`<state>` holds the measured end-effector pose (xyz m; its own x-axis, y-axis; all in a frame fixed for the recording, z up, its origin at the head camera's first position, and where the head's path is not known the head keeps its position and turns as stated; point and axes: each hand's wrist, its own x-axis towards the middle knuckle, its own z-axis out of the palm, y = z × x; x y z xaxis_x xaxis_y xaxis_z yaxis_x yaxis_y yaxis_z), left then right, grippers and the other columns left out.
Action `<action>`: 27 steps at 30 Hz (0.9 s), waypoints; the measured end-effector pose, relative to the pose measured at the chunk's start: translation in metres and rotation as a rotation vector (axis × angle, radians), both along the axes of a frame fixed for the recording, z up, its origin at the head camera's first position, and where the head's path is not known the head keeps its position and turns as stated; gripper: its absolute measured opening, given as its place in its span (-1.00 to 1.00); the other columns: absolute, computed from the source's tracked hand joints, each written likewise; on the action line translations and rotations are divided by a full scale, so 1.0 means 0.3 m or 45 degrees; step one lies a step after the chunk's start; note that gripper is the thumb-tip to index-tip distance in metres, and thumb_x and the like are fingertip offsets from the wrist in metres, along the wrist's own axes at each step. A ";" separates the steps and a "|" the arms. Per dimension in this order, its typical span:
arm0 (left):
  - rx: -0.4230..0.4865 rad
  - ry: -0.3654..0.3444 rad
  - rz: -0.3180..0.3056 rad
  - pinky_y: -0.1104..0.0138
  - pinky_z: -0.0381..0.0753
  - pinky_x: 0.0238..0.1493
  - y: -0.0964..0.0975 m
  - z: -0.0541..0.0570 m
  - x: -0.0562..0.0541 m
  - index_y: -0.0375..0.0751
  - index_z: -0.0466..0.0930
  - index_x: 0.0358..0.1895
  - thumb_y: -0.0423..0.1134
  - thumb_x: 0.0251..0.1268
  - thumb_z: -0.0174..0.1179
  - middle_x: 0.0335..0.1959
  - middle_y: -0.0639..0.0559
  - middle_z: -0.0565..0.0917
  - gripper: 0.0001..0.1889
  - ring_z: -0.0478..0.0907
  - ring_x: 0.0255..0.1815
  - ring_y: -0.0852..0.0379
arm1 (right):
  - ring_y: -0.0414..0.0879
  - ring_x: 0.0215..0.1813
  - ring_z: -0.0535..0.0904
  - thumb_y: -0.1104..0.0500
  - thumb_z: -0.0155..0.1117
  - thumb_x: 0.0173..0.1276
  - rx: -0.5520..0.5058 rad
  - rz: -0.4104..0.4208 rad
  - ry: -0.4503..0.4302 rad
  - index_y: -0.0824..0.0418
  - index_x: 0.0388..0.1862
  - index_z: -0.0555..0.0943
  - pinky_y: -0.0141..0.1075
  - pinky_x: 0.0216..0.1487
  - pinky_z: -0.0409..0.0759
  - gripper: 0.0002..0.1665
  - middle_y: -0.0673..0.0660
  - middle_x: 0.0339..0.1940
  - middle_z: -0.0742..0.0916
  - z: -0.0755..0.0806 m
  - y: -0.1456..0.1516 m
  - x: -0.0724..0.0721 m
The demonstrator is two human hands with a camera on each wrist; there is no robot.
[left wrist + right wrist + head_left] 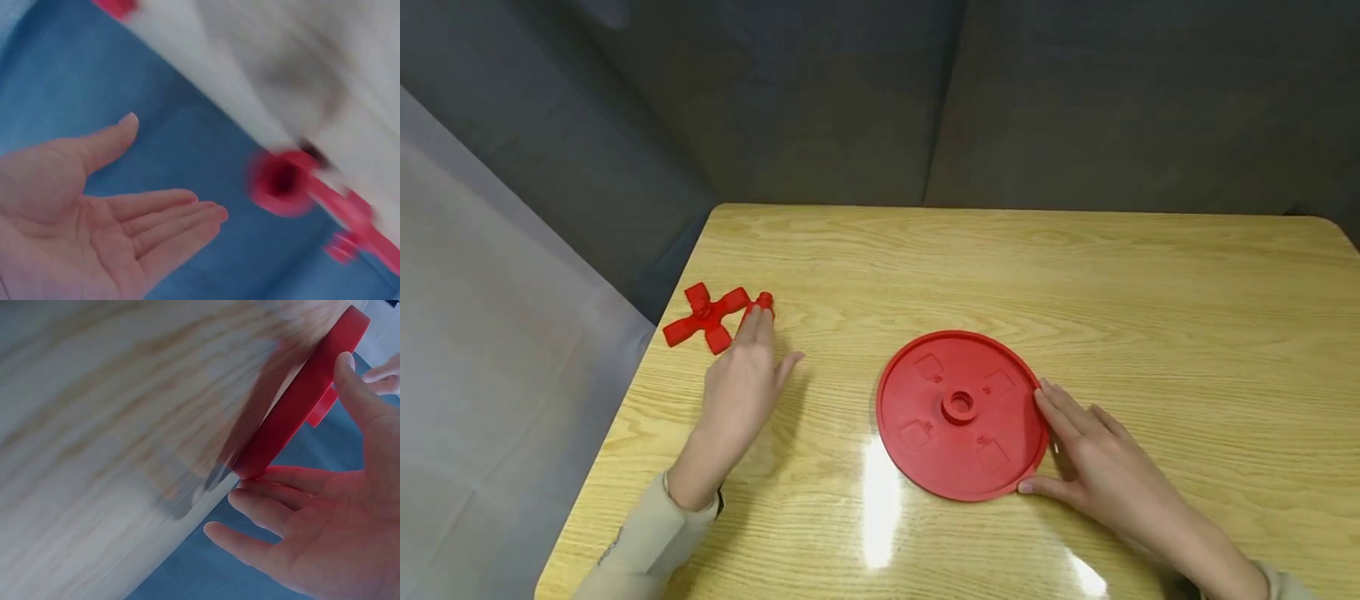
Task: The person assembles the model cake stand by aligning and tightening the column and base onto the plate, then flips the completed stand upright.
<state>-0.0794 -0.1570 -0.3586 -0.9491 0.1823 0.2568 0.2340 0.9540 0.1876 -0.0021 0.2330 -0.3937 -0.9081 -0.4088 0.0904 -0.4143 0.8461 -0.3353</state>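
Observation:
A round red disc [916,402] with a raised rim, a hollow hub and shallow square recesses lies on the table. My right hand [1101,462] is at its right edge, thumb and fingers spread along the rim. In the right wrist view the thumb and fingertips touch the side of the disc [294,406]. My left hand [741,392] reaches toward a small red knobbed part [765,300], which its fingers partly hide. The left wrist view shows this hand [106,231] with straight fingers, apart from a blurred hollow red part [275,206].
A red four-armed cross-shaped piece [706,317] with a raised centre lies beside the small part, near the left edge of the wooden table [1075,275]. Dark grey cloth [820,100] hangs behind the table and pale cloth [482,375] at its left.

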 end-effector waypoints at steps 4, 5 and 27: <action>-0.035 -0.039 0.121 0.01 0.66 -0.58 -0.082 -0.040 -0.059 -0.60 0.49 0.07 -0.19 0.10 0.48 -0.12 -0.38 0.63 -0.39 0.67 -0.41 -0.24 | 0.28 0.38 0.33 -0.36 0.49 -0.03 0.002 -0.004 -0.021 0.41 0.44 0.29 0.30 0.28 0.26 0.26 0.35 0.45 0.36 0.003 -0.002 0.002; -0.028 -0.066 0.124 0.01 0.66 -0.59 -0.093 -0.046 -0.067 -0.60 0.49 0.02 -0.21 0.10 0.48 -0.21 -0.36 0.64 -0.43 0.65 -0.46 -0.23 | 0.28 0.38 0.34 -0.36 0.50 -0.03 0.004 -0.005 -0.023 0.41 0.44 0.30 0.30 0.27 0.26 0.26 0.35 0.45 0.36 0.005 -0.003 0.003; -0.096 -0.099 0.224 0.10 0.55 -0.70 -0.098 -0.086 -0.163 -0.34 0.43 -0.53 -0.14 0.19 0.38 -0.73 -0.12 0.45 -0.62 0.46 -0.75 -0.07 | 0.31 0.37 0.34 -0.39 0.45 -0.01 0.018 -0.005 -0.033 0.41 0.46 0.26 0.32 0.26 0.26 0.28 0.37 0.46 0.34 0.001 0.000 0.000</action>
